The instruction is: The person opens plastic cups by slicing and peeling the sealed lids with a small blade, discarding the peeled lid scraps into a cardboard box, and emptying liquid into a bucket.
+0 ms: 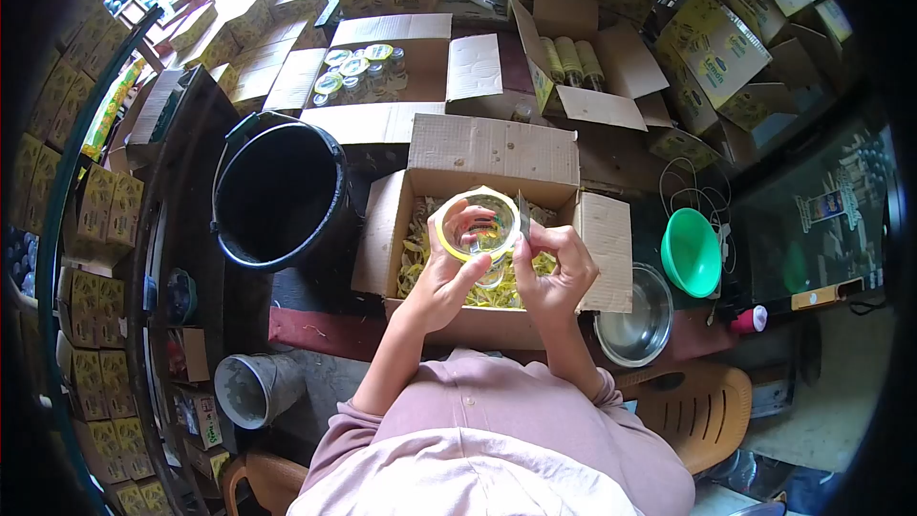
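A clear cup with a yellow rim [479, 224] is held above an open cardboard box [493, 149]. My left hand [447, 272] is wrapped round the cup's left side and underside. At the cup's right edge, my right hand [554, 272] pinches a thin, dark, flat piece [523, 217] that stands upright against the rim. What the piece is cannot be made out. Beneath both hands, the box holds many yellow and clear strips [416, 247].
A black bucket [279, 193] stands left of the box. On the right are a green bowl [691, 252] and a metal bowl [634, 317]. Behind lie an open box of lidded cups [380, 27] and a box of cup stacks [611, 107]. A grey bucket [256, 390] sits lower left.
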Demonstrator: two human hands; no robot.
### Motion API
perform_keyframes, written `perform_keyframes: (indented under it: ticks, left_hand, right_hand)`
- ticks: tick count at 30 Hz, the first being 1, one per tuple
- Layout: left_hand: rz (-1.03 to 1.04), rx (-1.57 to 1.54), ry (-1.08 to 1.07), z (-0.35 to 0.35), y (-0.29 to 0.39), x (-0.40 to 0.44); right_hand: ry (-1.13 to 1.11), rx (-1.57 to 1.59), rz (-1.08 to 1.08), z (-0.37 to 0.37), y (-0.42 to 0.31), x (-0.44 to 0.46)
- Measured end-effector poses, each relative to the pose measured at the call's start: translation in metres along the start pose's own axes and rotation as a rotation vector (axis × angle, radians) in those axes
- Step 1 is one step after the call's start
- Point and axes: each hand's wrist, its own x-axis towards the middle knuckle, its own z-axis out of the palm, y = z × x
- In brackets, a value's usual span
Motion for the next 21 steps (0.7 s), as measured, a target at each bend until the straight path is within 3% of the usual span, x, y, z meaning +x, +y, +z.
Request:
perform_keyframes:
  ticks: [6,14,21]
  left_hand:
    - [0.014,0.069,-0.072,0.000,0.007,-0.002]
    - [0.005,-0.079,-0.044,-0.005,-0.003,0.000]
    - [-0.014,-0.010,-0.080,-0.002,-0.002,-0.002]
  right_hand:
    - [0.028,0.020,0.005,0.003,0.006,0.007]
    - [0.024,0.135,0.124,-0.004,0.000,-0.001]
    - [0.033,0.019,-0.014,-0.001,0.000,0.000]
